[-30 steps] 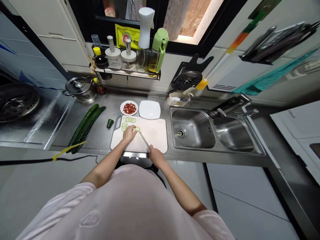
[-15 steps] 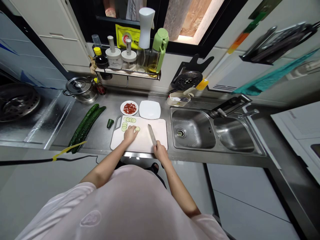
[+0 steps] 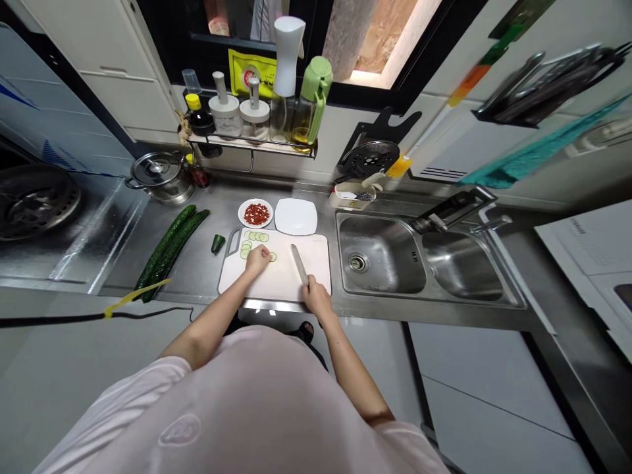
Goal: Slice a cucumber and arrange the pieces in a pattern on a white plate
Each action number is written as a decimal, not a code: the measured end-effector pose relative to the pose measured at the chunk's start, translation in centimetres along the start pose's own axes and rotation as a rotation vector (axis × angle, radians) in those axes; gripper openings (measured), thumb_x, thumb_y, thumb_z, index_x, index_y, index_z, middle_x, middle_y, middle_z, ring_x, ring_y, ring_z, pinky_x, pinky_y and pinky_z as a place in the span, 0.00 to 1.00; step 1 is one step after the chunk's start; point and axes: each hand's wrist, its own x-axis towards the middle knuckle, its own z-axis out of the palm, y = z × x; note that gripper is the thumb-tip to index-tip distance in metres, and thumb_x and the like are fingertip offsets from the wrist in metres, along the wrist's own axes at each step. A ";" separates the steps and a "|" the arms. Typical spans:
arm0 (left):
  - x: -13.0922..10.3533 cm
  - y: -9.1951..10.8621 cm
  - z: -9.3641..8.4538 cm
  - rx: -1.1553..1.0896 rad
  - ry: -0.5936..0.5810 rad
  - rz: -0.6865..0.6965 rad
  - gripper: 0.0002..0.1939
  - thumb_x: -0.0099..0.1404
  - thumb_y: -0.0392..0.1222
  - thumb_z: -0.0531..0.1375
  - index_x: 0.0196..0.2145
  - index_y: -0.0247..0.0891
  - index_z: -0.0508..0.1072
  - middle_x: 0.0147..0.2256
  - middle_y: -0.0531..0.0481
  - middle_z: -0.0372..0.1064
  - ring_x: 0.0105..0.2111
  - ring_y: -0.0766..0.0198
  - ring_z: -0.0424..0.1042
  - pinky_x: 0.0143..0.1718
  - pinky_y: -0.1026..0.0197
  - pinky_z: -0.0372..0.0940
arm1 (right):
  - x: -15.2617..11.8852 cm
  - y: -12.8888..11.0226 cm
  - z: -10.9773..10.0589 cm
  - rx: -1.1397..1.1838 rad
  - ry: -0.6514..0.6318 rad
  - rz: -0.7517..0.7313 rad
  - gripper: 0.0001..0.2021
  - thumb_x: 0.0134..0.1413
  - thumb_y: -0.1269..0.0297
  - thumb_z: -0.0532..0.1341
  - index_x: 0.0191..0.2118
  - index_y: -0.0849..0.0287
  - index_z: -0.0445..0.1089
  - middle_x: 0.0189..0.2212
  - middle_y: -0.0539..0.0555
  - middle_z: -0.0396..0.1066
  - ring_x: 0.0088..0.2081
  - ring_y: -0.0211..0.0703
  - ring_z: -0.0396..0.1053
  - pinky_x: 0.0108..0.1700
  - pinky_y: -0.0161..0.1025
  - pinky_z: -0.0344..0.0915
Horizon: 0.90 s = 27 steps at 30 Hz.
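We judge that the step in hand is cutting cucumber into rounds, caught between strokes. Our right hand [image 3: 316, 296] is closed firmly round the handle of the knife [image 3: 299, 264], whose blade points away from us over the right half of the cutting board [image 3: 276, 284], well apart from the cucumber; whether its edge touches the board we cannot tell. Our left hand [image 3: 257, 261] is at the middle of the board with fingers curled, and a loose slice [image 3: 273, 257] shows just beside the fingertips. Whether those fingers pinch a piece of cucumber we cannot tell, since the hand covers what is under it. Beyond it on the board lie a row of slices [image 3: 256, 237] near the far edge and a small cluster [image 3: 245, 249] nearer the grey handle end. The dark green stub [image 3: 217, 244] and two long cucumbers [image 3: 172, 257] rest on the counter [image 3: 197, 280] to our left. As we read it, the next move calls for the left fingers to settle the loose slice flat, tips tucked back, before the blade comes across to it.
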 end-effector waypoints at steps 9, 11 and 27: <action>-0.2 0.4 -0.2 0.184 0.017 0.023 0.15 0.50 0.47 0.63 0.35 0.40 0.68 0.37 0.47 0.66 0.36 0.60 0.67 0.36 0.60 0.59 | 0.4 -0.1 0.8 -0.018 0.014 -0.012 0.15 0.63 0.60 0.44 0.52 0.58 0.56 0.37 0.58 0.70 0.39 0.46 0.68 0.37 0.36 0.57; -0.1 0.6 -0.2 0.179 0.014 0.013 0.14 0.50 0.46 0.63 0.34 0.40 0.68 0.38 0.48 0.66 0.36 0.61 0.67 0.36 0.61 0.59 | 0.5 0.0 1.0 -0.018 0.025 -0.018 0.15 0.63 0.60 0.44 0.52 0.58 0.56 0.36 0.58 0.70 0.38 0.47 0.68 0.36 0.36 0.57; -3.4 -2.3 -1.9 -0.012 0.028 -0.027 0.08 0.54 0.41 0.59 0.34 0.41 0.72 0.25 0.55 0.68 0.28 0.67 0.66 0.30 0.66 0.57 | 0.8 0.6 1.6 -0.012 0.019 -0.030 0.14 0.64 0.61 0.43 0.49 0.59 0.57 0.36 0.58 0.70 0.38 0.46 0.68 0.36 0.36 0.56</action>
